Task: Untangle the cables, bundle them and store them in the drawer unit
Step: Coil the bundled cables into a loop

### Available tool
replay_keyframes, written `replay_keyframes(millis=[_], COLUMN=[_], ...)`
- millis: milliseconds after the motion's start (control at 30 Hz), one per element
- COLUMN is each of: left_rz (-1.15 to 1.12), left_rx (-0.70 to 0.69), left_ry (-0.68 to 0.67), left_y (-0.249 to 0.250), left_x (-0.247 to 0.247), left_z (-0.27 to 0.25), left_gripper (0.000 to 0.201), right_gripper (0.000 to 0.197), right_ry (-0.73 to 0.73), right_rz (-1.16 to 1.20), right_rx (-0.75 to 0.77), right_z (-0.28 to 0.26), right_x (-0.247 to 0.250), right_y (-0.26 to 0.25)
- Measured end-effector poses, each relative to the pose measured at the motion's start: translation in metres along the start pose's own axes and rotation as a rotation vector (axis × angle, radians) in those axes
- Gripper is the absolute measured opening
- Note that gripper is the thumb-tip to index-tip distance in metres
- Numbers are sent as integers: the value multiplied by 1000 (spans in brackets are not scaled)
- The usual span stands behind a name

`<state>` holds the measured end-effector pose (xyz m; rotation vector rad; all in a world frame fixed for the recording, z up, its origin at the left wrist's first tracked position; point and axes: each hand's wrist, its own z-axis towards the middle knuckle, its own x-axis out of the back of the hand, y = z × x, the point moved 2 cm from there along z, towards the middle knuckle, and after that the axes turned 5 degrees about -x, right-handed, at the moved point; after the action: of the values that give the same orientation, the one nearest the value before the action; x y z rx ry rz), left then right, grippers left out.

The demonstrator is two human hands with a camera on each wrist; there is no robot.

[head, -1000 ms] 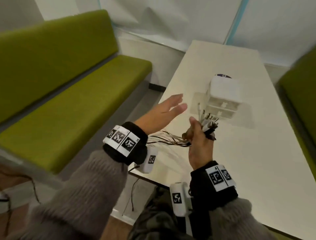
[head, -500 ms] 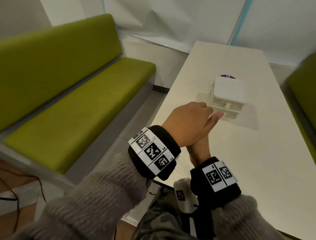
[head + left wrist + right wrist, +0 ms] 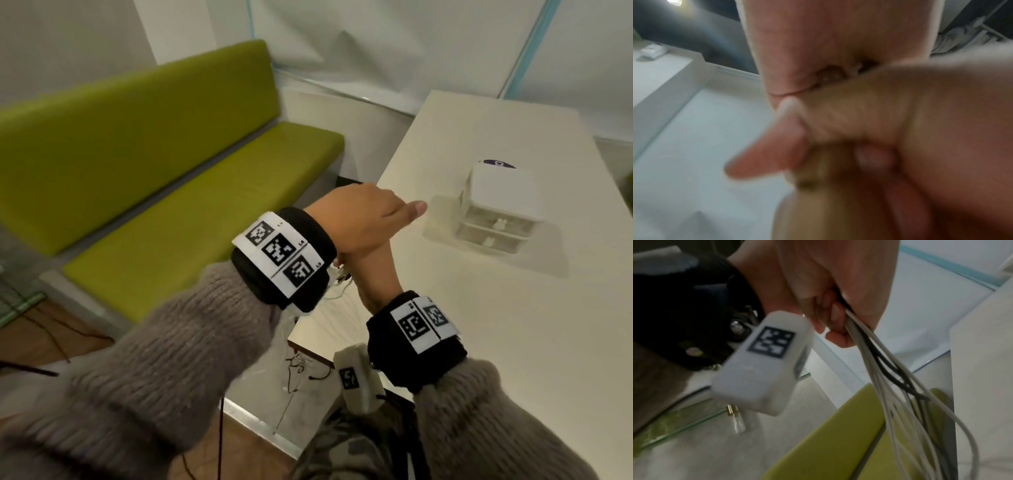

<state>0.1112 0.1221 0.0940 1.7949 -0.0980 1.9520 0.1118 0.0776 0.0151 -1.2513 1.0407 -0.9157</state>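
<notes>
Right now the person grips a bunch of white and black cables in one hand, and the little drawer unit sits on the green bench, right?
Not quite. The drawer unit stands on the white table, not on the green bench; the head view shows this. The rest holds: the right hand grips white and black cables.

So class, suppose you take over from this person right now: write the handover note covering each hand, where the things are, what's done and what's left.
Right hand: fingers curled round the cables, gripping them as one bunch.
Left hand: lies over the right fist; whether it grips anything is hidden.
Cables: loose ends hang down from the fist past the table edge; no tie shows.
Drawer unit: on the table beyond the hands, both drawers look shut.
Done: cables gathered in one hand.
Left: secure the bundle, open a drawer, put it in.
</notes>
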Motion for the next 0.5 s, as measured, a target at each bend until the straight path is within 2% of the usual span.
replay_keyframes(millis=[33, 100, 167, 200, 233, 267, 333, 367, 433, 500], left_rz=[-36, -16, 111, 117, 94, 69, 41, 67, 192, 165], left_rx=[-5, -7, 60, 100, 123, 128, 117, 120, 154, 184], left_ry=[44, 110, 36, 6, -1, 28, 155, 167, 69, 20], left_y=[-2, -9, -22, -28, -35, -41, -44, -46, -51, -55], left_x=[9, 21, 16, 13, 13, 17, 29, 30, 19, 16], left_z=[-3, -8, -16, -22, -28, -32, -40, -42, -46, -54], left_gripper=[64, 56, 60, 61, 60, 59, 52, 51, 57, 58], right_gripper=[35, 39, 25, 12, 9, 19, 30, 33, 24, 24], right_ry=[-20, -28, -98, -89, -112, -103, -121, -140, -169, -187], right_rz=[-3, -3, -93, -30, 29, -9, -65, -83, -118, -146], right_rx=[-40, -62, -168, -162, -125, -72, -80, -97, -124, -117], right_z=[3, 6, 3, 6, 3, 2, 3, 3, 3, 0], right_x=[-4, -12, -29, -36, -42, -47, -53, -56, -63, -72], right_y=[-1, -3, -8, -6, -9, -10, -4, -4, 1, -1])
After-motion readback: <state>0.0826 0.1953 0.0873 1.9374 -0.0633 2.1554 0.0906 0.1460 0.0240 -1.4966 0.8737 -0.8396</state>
